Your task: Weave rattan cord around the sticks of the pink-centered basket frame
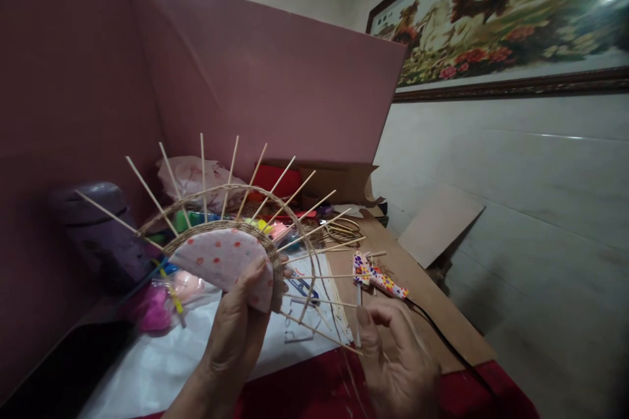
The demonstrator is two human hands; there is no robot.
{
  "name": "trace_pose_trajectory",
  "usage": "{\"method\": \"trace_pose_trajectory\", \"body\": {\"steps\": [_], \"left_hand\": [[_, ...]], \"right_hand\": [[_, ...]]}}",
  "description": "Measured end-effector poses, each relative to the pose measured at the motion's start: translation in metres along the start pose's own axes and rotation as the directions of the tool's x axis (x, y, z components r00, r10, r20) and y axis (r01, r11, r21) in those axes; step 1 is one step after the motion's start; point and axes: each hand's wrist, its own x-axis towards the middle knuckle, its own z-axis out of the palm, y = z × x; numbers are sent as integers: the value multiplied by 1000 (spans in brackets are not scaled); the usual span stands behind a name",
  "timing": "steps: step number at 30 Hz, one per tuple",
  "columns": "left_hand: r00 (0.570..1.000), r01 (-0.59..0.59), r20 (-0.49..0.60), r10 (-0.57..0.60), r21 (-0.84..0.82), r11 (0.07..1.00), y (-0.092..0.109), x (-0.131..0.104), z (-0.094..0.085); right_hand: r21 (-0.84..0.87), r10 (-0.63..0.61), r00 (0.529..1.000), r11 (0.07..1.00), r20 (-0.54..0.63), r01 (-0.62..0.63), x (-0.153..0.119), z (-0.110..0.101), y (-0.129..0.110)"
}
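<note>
My left hand grips a half-round fan-shaped piece by its padded centre, white cloth with red dots. Woven twine edges the cloth, and thin wooden sticks radiate outward from it. Farther out, a twine ring crosses the sticks, with a gap between it and the inner band. At the lower right of the piece, my right hand has thumb and forefinger closed at the end of one stick. A loose strand of twine hangs beside this hand.
Past my right hand lies a flower-patterned glue gun with a black cord, on brown board. A blue cutter rests on white sheeting. A purple canister and bagged coloured material stand left. Pink panels rise behind.
</note>
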Motion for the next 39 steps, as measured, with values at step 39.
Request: {"method": "trace_pose_trajectory", "body": {"steps": [39], "left_hand": [[982,-43,185,46,-20,999,-6,-10,0]], "right_hand": [[346,592,806,750,31,-564,-41,-28,18]]}}
